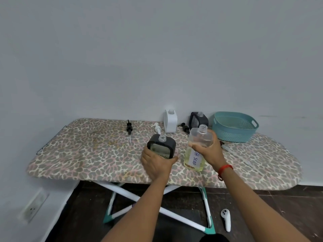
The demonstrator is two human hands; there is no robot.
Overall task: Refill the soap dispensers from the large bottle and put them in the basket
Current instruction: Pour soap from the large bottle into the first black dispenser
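The leopard-print ironing board (87, 154) carries everything, and both bare arms reach forward over its near edge. Beyond the right hand (209, 151) and to its right sits a teal perforated basket (232, 135) against the wall. The right hand, with a red thread (225, 168) on its wrist, wraps from the right side round the upper body of the large clear bottle (196, 137). Its threaded neck is uncapped, pale yellow liquid fills the lower part, and a white handwritten label (195, 158) shows "SH SOAP". Just left of it, the left hand (155, 163) clasps the lower half of a black square soap dispenser (161, 145) with an open clear neck. Beyond both hands, a white dispenser (169, 124) and a second black dispenser (198, 119) stand uncapped by the wall. A black pump (185, 127) lies between those two. A white pump (157, 128) and another black pump (129, 128) lie beyond the left hand and to its left.
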